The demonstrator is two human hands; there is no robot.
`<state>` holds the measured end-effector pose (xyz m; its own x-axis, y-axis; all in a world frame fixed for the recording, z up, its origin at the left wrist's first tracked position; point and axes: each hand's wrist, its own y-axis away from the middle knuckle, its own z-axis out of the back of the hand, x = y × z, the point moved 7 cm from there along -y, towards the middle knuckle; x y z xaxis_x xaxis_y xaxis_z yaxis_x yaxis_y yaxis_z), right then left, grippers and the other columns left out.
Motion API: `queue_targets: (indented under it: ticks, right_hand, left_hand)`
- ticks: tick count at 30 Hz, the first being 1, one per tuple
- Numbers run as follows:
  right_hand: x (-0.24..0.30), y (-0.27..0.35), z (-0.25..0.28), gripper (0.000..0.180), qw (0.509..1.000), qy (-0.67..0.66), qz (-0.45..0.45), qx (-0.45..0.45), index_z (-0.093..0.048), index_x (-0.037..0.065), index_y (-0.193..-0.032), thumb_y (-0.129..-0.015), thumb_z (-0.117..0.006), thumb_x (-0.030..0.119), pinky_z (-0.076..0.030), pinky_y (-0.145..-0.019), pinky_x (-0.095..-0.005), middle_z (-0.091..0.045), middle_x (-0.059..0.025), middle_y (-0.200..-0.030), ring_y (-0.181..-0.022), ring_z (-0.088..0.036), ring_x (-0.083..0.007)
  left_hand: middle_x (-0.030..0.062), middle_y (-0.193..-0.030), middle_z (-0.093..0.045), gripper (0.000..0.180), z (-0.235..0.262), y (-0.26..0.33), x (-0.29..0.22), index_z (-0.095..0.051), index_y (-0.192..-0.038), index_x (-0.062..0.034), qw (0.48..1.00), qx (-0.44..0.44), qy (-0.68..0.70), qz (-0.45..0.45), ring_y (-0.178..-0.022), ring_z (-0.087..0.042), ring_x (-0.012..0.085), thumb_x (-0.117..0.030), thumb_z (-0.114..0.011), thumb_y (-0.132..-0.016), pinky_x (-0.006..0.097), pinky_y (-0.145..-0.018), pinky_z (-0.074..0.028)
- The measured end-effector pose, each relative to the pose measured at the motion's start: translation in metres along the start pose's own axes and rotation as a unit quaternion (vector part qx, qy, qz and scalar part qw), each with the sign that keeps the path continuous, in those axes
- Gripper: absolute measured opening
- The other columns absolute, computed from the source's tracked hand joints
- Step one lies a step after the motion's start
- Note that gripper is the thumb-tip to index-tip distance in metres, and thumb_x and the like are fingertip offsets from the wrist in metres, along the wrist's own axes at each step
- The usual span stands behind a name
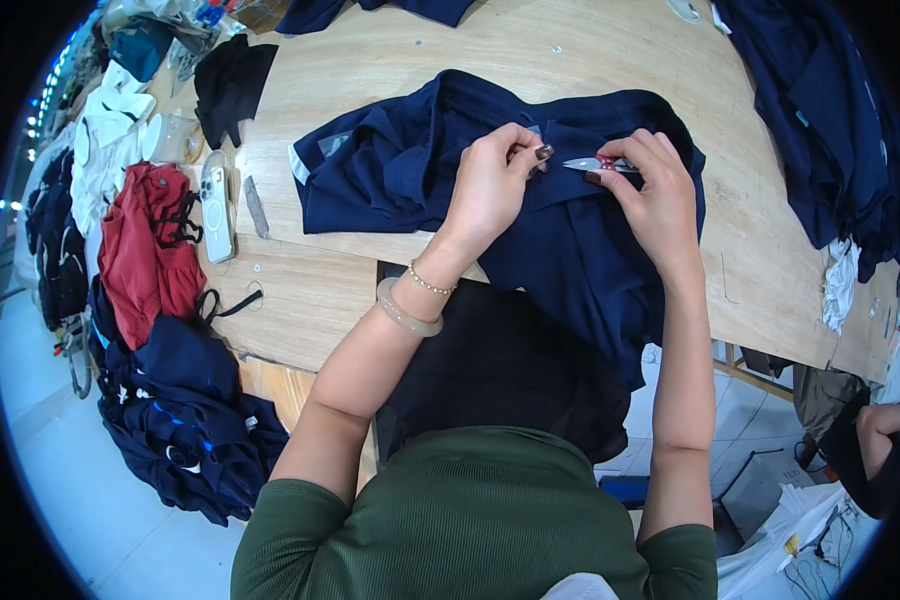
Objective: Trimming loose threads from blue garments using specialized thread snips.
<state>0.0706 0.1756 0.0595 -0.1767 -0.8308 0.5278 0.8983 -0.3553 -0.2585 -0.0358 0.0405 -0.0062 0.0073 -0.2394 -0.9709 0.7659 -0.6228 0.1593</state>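
A navy blue garment with a gathered, elastic-looking waist lies bunched on the table, its lower part hanging over the near edge towards my lap. My left hand is over its middle, thumb and forefinger pinched together; whatever is between the fingertips is too small to make out. In my right hand is a pair of small thread snips with red on the handle. Their pointed blades aim left at the pinched fingertips, a short gap away. Whether the blades are apart cannot be told.
Left on the wooden table are a white phone, a grey strip, red clothing and black cloth. Navy garments hang at the lower left; more navy cloth lies far right. Another person's arm shows at right.
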Motion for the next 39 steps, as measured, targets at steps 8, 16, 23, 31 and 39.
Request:
queue_targets:
  ticks: [8, 16, 23, 31, 39]
  right_hand:
    - [0.012, -0.007, -0.005, 0.012, 0.999, 0.027, 0.028, 0.015, -0.066, 0.006, -0.086, -0.078, -0.073, 0.013, -0.047, -0.07, -0.0332, -0.059, -0.0023, -0.081, -0.082, -0.055, -0.021]
    - [-0.012, 0.001, -0.007, 0.014, 0.996, -0.075, -0.051, -0.017, -0.067, 0.004, -0.087, -0.076, -0.074, 0.01, -0.046, -0.071, -0.0337, -0.06, -0.0051, -0.081, -0.08, -0.056, -0.0229]
    - [-0.035, 0.01, -0.005, 0.017, 0.98, -0.16, -0.115, -0.023, -0.068, 0.002, -0.092, -0.077, -0.074, 0.008, -0.046, -0.073, -0.0296, -0.062, -0.007, -0.084, -0.08, -0.06, -0.0208]
    - [-0.023, 0.009, 0.001, 0.018, 0.986, -0.136, -0.098, -0.016, -0.068, 0.002, -0.091, -0.076, -0.075, 0.009, -0.045, -0.071, -0.0288, -0.062, -0.0055, -0.084, -0.079, -0.058, -0.0203]
    - [-0.005, 0.005, 0.003, 0.016, 0.998, -0.061, -0.017, 0.0, -0.068, 0.003, -0.087, -0.074, -0.075, 0.01, -0.045, -0.07, -0.0322, -0.058, -0.0042, -0.079, -0.078, -0.054, -0.0217]
  left_hand:
    - [0.0018, -0.078, -0.063, 0.011, 0.0, 0.0, 0.0, -0.063, -0.092, 0.0043, 1.0, 0.001, 0.005, 0.002, -0.072, -0.055, 0.0057, -0.005, -0.058, -0.096, 0.02, -0.067, -0.047]
    - [0.0035, -0.098, -0.059, 0.009, 0.02, 0.002, 0.003, -0.053, -0.106, -0.0038, 0.992, -0.063, 0.109, 0.003, -0.088, -0.061, 0.0094, -0.006, -0.046, -0.102, 0.027, -0.079, -0.058]
    - [0.0031, -0.099, -0.059, 0.021, 0.004, 0.017, -0.033, -0.062, -0.105, -0.0066, 0.964, 0.071, -0.183, -0.178, -0.094, -0.061, 0.0127, -0.012, -0.071, -0.087, 0.028, -0.08, -0.054]
    - [0.0067, -0.092, -0.059, 0.01, 0.0, 0.015, -0.032, -0.065, -0.091, -0.0022, 0.942, 0.032, -0.243, -0.228, -0.081, -0.06, 0.0213, -0.005, -0.07, -0.084, 0.03, -0.07, -0.048]
    - [0.0091, -0.083, -0.063, 0.006, 0.005, 0.005, -0.022, -0.06, -0.092, 0.0031, 0.976, 0.03, -0.16, -0.147, -0.073, -0.06, 0.0147, -0.002, -0.061, -0.092, 0.027, -0.069, -0.048]
